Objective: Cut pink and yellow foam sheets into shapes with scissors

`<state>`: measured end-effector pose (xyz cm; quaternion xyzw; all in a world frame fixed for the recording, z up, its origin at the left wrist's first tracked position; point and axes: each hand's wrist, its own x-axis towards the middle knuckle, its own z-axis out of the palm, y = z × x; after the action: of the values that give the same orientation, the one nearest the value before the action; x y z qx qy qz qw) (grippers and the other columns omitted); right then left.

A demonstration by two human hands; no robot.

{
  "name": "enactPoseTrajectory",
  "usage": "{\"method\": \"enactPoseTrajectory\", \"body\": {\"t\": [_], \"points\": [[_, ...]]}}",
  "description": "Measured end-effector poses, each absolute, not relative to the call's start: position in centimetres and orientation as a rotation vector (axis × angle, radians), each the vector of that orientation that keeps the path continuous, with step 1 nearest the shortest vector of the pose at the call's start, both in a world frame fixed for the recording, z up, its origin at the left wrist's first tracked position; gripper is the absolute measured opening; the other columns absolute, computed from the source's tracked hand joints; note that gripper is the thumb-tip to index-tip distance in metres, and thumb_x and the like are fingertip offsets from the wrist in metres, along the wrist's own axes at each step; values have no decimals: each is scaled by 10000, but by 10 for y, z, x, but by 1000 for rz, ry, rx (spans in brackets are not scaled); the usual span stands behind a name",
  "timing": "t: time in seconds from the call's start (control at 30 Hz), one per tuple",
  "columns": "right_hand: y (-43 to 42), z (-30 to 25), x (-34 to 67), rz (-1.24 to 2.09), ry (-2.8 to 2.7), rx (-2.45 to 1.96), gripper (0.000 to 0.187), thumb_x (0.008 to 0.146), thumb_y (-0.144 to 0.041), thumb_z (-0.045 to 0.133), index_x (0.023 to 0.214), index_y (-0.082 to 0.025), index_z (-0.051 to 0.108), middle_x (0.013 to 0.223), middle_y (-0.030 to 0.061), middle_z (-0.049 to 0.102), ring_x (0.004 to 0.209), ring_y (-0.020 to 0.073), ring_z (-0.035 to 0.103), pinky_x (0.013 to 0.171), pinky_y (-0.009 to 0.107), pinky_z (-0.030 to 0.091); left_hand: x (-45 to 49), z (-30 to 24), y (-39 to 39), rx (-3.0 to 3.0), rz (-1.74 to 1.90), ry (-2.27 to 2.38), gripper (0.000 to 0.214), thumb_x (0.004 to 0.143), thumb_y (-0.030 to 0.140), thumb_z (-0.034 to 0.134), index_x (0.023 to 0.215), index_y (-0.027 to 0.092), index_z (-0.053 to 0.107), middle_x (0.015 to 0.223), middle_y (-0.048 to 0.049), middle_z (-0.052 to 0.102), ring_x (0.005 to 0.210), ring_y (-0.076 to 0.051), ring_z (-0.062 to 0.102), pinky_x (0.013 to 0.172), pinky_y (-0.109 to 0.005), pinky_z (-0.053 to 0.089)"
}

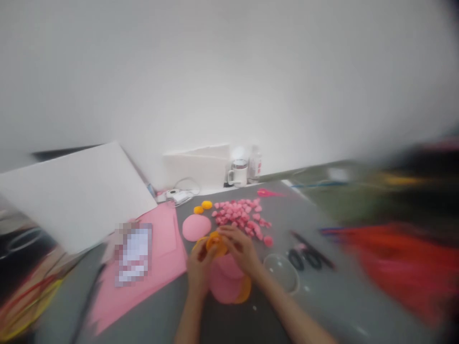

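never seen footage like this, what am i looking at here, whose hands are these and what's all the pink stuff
This is one picture from a camera worn on a person's head, looking down at their own bare hands; no machine is involved. The left hand and right hand together pinch a small orange piece above pink discs on a grey table. Around lie a heap of small pink pieces, a pink sheet, a mug and scissors. The picture is blurred.

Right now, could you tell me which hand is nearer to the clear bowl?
Right. The right hand is just left of the clear bowl; the left hand is farther left, beyond the right hand. Both hold an orange piece.
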<state>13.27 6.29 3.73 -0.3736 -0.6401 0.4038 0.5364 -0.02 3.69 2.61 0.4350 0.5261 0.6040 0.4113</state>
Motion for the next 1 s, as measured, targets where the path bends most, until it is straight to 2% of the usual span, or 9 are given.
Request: {"method": "enactPoseTrajectory", "body": {"t": [0.1, 0.17, 0.4, 0.6, 0.7, 0.8, 0.9, 1.0], "points": [[61, 32, 133, 1201, -1470, -827, 248, 826, -319, 519, 984, -211, 678, 917, 55, 663, 556, 119, 604, 519, 251, 525, -4, 20, 35, 1025, 1579, 1329, 359, 644, 361, 693, 921, 135, 664, 970, -98, 691, 897, -223, 636, 785, -329, 503], [61, 29, 133, 1277, -1427, -799, 238, 795, -326, 563, 958, -204, 686, 863, 39, 675, 501, 102, 581, 520, 257, 527, -4, 19, 35, 986, 1605, 1328, 387, 632, 360, 704, 946, 140, 649, 979, -104, 691, 899, -226, 641, 772, -328, 510], [62, 27, 136, 1403, -1191, -789, 238, 706, -328, 676, 899, -190, 693, 832, 44, 691, 600, 144, 620, 574, 291, 550, 3, 25, 38, 923, 1659, 1341, 369, 652, 387, 691, 922, 142, 637, 957, -103, 700, 864, -214, 654, 756, -321, 517], [66, 25, 138, 1468, -1049, -734, 414, 690, -295, 708, 1089, -244, 611, 814, 10, 677, 675, 152, 628, 602, 286, 548, 9, 37, 42, 1021, 1631, 1520, 369, 651, 435, 669, 873, 141, 685, 890, -93, 716, 813, -216, 657, 699, -309, 529], [66, 25, 138, 1500, -1049, -786, 292, 669, -314, 724, 937, -202, 690, 795, 29, 692, 716, 174, 632, 637, 297, 542, 9, 36, 42, 1048, 1607, 1533, 357, 657, 439, 664, 859, 147, 691, 897, -92, 713, 822, -219, 655, 710, -312, 530], [67, 25, 139, 1581, -1037, -769, 257, 658, -336, 733, 869, -190, 715, 796, 40, 705, 738, 188, 639, 667, 311, 533, 9, 32, 41, 1040, 1607, 1508, 402, 656, 434, 673, 940, 149, 672, 922, -93, 705, 843, -215, 655, 719, -305, 531], [68, 22, 140, 1663, -993, -713, 296, 654, -346, 740, 908, -199, 709, 834, 44, 710, 752, 184, 643, 686, 307, 519, 8, 29, 40, 978, 1594, 1457, 547, 652, 433, 685, 1113, 154, 590, 939, -91, 697, 832, -200, 663, 696, -284, 536], [69, 20, 141, 1706, -994, -693, 304, 658, -346, 741, 923, -201, 706, 859, 47, 710, 769, 178, 643, 701, 293, 507, 8, 27, 40, 958, 1561, 1426, 643, 631, 443, 701, 1177, 148, 533, 948, -104, 691, 830, -204, 667, 685, -280, 541]]}}
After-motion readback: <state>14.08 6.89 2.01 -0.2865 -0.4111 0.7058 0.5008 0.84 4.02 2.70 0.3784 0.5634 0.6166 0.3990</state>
